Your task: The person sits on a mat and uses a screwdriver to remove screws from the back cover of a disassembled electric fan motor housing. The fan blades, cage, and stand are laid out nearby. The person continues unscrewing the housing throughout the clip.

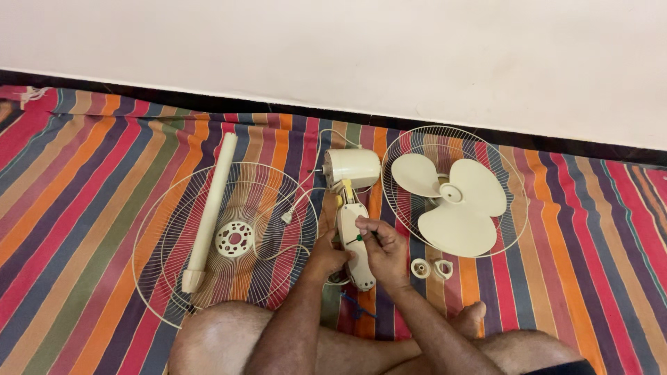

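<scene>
A cream fan motor housing (352,167) with its control neck (351,232) lies on the striped mat (83,208) in front of me. My left hand (325,255) grips the neck from the left side. My right hand (383,248) holds a small green-handled screwdriver (361,237) with its tip against the neck. A white cord with a plug (287,217) trails left from the motor.
A wire fan guard (167,278) lies at left with a cream stand tube (210,208) across it. A second guard (511,180) at right holds the three-blade fan blade (455,205). Two small cream nuts (431,268) sit by my right hand. My bare knees fill the bottom edge.
</scene>
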